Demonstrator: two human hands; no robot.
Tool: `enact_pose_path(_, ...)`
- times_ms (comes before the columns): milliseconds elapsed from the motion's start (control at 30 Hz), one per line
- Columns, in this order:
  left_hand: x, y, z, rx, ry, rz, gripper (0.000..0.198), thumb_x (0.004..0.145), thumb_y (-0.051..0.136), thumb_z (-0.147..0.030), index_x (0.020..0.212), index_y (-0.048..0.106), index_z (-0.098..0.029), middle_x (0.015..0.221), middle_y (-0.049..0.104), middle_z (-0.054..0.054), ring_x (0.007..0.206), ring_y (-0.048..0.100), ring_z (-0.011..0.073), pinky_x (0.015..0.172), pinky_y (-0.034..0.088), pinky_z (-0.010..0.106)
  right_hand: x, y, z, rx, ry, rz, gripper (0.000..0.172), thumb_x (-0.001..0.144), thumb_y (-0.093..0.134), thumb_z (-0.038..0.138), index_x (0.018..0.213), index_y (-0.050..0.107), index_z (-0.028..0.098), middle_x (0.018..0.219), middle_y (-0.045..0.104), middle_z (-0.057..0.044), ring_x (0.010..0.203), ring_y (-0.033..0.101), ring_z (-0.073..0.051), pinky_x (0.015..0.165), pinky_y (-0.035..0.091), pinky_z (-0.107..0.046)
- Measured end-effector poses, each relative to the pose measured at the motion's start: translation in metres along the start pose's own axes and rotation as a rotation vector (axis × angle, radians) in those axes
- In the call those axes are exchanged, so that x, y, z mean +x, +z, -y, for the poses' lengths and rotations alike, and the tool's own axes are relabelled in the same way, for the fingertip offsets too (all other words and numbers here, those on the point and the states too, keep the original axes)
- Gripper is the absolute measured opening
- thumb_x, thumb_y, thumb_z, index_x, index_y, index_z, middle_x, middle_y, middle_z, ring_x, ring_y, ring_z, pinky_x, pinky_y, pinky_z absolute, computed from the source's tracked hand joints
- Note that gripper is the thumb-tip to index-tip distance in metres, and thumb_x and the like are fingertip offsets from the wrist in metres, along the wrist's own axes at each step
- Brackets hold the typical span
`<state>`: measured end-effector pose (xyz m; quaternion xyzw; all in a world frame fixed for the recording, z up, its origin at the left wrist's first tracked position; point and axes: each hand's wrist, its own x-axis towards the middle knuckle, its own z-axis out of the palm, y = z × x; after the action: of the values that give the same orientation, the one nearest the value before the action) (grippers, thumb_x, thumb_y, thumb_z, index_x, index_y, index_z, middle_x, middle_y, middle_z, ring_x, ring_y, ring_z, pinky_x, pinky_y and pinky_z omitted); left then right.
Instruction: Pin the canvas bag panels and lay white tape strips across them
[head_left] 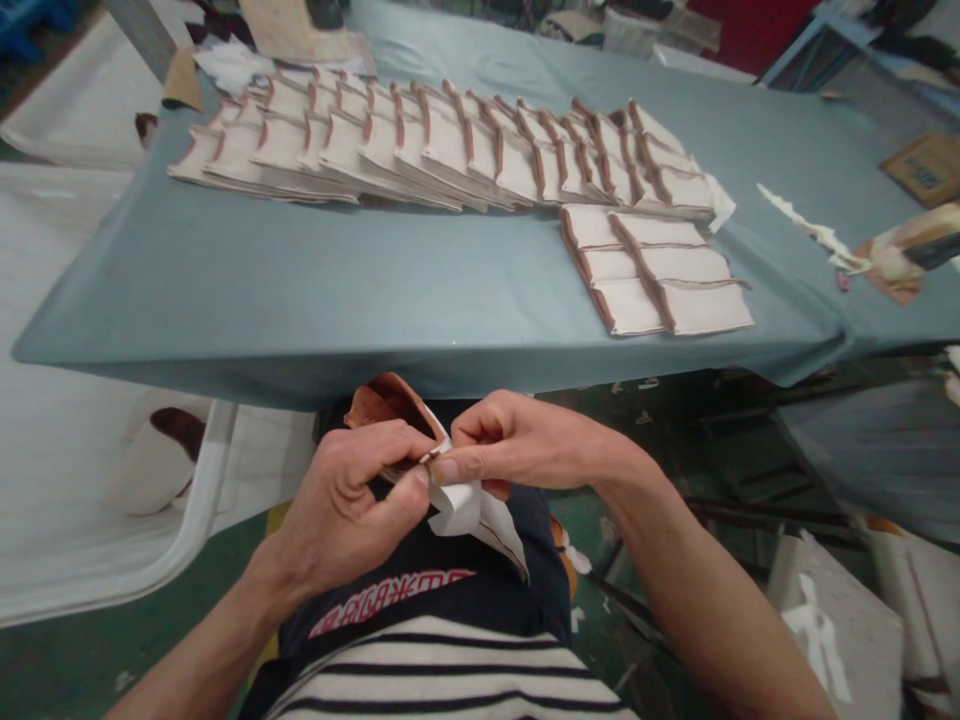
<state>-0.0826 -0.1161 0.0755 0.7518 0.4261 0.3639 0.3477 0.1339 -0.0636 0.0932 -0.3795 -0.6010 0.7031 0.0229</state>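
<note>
Over the lap, my left hand pinches the edge of a brown-and-white leather piece, its thumb and forefinger pressed together. Close beside it, my right hand is closed on a white strip along the same edge. The fingertips of both hands almost meet. Brown material opens upward behind the left fingers, and a pale flap with a dark edge hangs down to the right. The exact shape of the piece is partly hidden by the hands.
A blue-grey covered table stands just ahead. On it lie a long overlapping row of white pieces with brown edges and a smaller stack. A white bin stands at left, a cardboard box at far right.
</note>
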Motion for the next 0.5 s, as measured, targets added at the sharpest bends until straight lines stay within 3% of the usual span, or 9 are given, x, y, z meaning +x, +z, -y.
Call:
enact_pose_path(200, 0.004, -0.001, 0.003, -0.029, -0.001, 0.042, 0.027, 0.086, 0.051, -0.014, 0.071, 0.074, -0.017, 0.061, 0.070, -0.003, 0.052, 0.061, 0.0097, 0.053, 0.043, 0.019, 0.014, -0.016, -0.006, 0.056, 0.018, 0.150, 0.061, 0.076, 0.090, 0.070, 0.072, 0.065, 0.015, 0.061, 0.060, 0.006, 0.057, 0.045, -0.007, 0.055, 0.029, -0.021)
enact_pose_path(300, 0.001, 0.005, 0.007, -0.068, -0.004, 0.038, 0.027, 0.088, 0.052, -0.015, 0.072, 0.073, -0.018, 0.060, 0.069, -0.004, 0.050, 0.057, 0.0094, 0.053, 0.042, 0.020, 0.027, -0.022, -0.011, 0.123, 0.047, 0.288, 0.060, 0.073, 0.092, 0.068, 0.074, 0.066, 0.015, 0.061, 0.062, 0.005, 0.058, 0.049, -0.007, 0.056, 0.032, -0.020)
enact_pose_path(433, -0.006, 0.016, 0.010, -0.263, -0.078, 0.117, 0.027, 0.091, 0.051, -0.022, 0.071, 0.069, -0.019, 0.065, 0.072, 0.000, 0.058, 0.062, 0.0139, 0.059, 0.048, 0.025, 0.045, -0.020, -0.029, 0.212, 0.070, 0.542, 0.063, 0.067, 0.096, 0.068, 0.068, 0.065, 0.013, 0.057, 0.066, 0.001, 0.049, 0.042, -0.006, 0.048, 0.023, -0.020)
enact_pose_path(500, -0.009, 0.019, 0.009, -0.382, -0.148, 0.136, 0.027, 0.091, 0.050, -0.028, 0.070, 0.065, -0.020, 0.066, 0.072, 0.003, 0.062, 0.065, 0.0178, 0.062, 0.052, 0.028, 0.049, -0.013, -0.039, 0.268, 0.031, 0.572, 0.066, 0.070, 0.092, 0.072, 0.065, 0.065, 0.012, 0.055, 0.066, -0.002, 0.047, 0.040, -0.006, 0.045, 0.022, -0.021)
